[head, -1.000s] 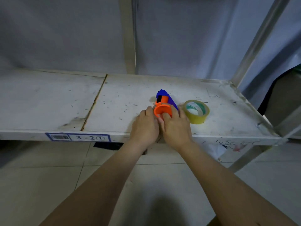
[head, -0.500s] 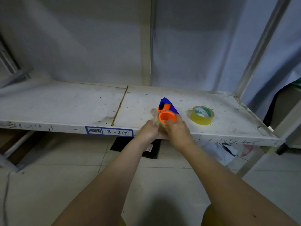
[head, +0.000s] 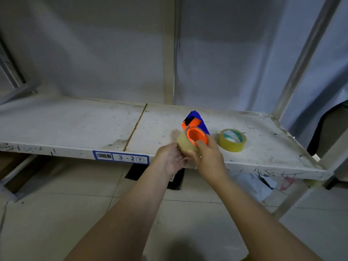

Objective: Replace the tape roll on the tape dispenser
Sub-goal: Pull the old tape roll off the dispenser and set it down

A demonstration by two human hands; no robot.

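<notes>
Your left forearm comes up from the lower left, and your left hand (head: 170,160) sits just over the front edge of the metal shelf (head: 75,127), right of the blue label (head: 120,157) marked 3-2. Its palm is turned up and inward, the fingers cupped under the pale tape roll (head: 183,146) and touching its lower side. That roll sits around the orange hub (head: 196,136) of the tape dispenser (head: 195,124), whose blue and orange body tilts up and away from you, lifted off the shelf above its front edge. Your right hand (head: 208,159) is pressed close against the left one, with the thumb on the near face of the pale roll and a fingertip hooked into the orange hub's rim, so it grips roll and dispenser together. Right of the dispenser, near but apart from your right hand, a yellowish tape roll (head: 232,140) with a green and white core lies flat on the shelf.
</notes>
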